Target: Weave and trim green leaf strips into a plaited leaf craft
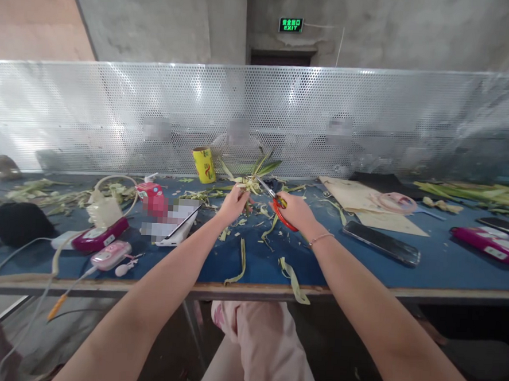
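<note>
My left hand (235, 204) is closed around the base of a small bundle of pale and green leaf strips (255, 182), its longer green blades fanning up and away. In my right hand (297, 210) is a pair of scissors (284, 216) with red handles. Their metal blades point up and left and reach the bundle just beyond my left fingers. Whether the blades are parted is too small to tell. Cut scraps and curled strips (242, 261) lie on the blue table (215, 263) below my hands.
A yellow roll (204, 165) stands behind the hands. To the left are a phone on a white stand (177, 226), a red bottle (153, 198) and cabled devices. A dark phone (382, 243), brown paper (353, 196) and a purple device (490, 244) lie right. A perforated metal screen (156, 110) borders the back.
</note>
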